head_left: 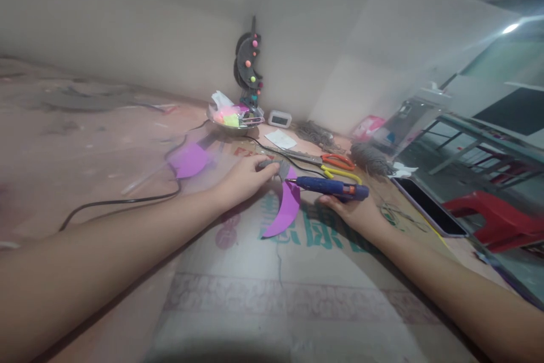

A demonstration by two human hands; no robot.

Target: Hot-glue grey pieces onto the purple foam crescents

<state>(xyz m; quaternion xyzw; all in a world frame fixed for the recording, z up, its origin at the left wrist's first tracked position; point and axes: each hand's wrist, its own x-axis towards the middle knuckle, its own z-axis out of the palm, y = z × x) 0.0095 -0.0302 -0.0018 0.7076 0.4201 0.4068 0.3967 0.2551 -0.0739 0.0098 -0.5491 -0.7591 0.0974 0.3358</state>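
My left hand grips a purple crescent-shaped piece at its upper end, where grey yarn covers it. The crescent's purple lower part is bare and curves down to a point over the printed cardboard. My right hand is closed around a blue glue gun. The gun points left, its tip at the crescent just below the yarn; whether it touches cannot be made out. A thin yarn strand hangs below the crescent.
Behind my hands are a bowl of colourful items, a grey crescent ornament, a small white clock, and orange-handled scissors. A phone lies at right. Left are another purple piece and a black cord.
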